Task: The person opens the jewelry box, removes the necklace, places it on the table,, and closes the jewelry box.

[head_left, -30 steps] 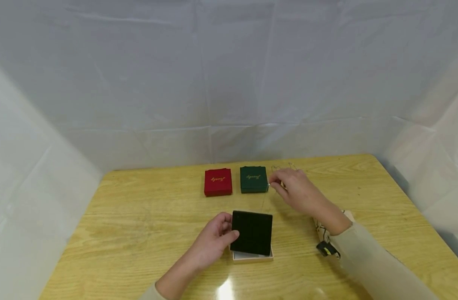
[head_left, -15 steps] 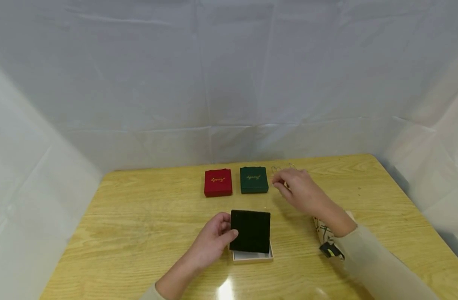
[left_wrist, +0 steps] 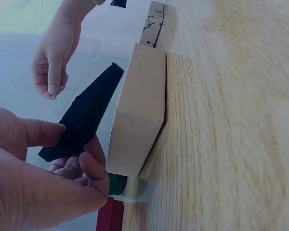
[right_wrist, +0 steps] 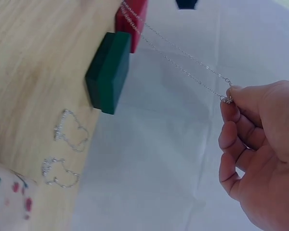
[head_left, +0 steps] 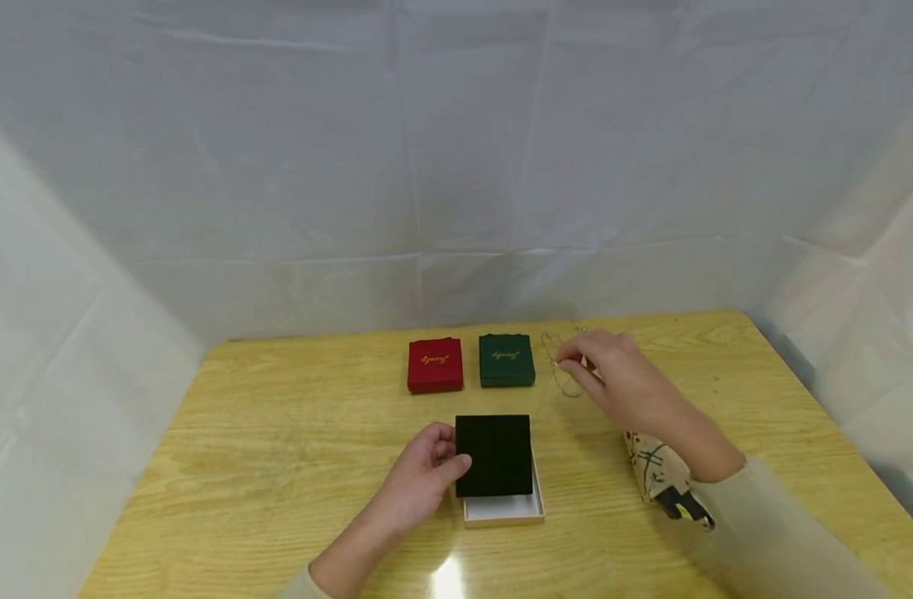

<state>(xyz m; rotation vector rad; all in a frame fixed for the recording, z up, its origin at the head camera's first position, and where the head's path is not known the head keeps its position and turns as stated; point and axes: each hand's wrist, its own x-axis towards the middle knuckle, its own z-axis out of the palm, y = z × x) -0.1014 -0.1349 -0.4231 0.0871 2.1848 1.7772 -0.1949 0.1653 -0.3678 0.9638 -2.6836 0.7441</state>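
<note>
My left hand [head_left: 425, 476] grips a flat black pad [head_left: 494, 456] by its left edge, thumb on top. The pad is tilted over a shallow pale box [head_left: 505, 509], whose white inside shows along the near side. In the left wrist view, the pad [left_wrist: 89, 108] is clear of the peach-coloured box [left_wrist: 139, 91]. With thumb and forefinger, my right hand [head_left: 614, 374] pinches the small glittering part of a thin silver necklace [right_wrist: 183, 67]. Its two chain strands stretch taut toward the upper left in the right wrist view; their far end is out of sight.
A red box [head_left: 435, 364] and a green box [head_left: 505, 360] with gold lettering stand at the back. Two silver bracelets [right_wrist: 70, 131] lie on the table beyond my right hand. A cream patterned pouch [head_left: 654, 470] with a black strap lies under my right forearm.
My right hand has drawn to the right with the necklace, uncovering more of a bracelet. The black pad has shifted slightly left and away from me, showing more of the pale box.
</note>
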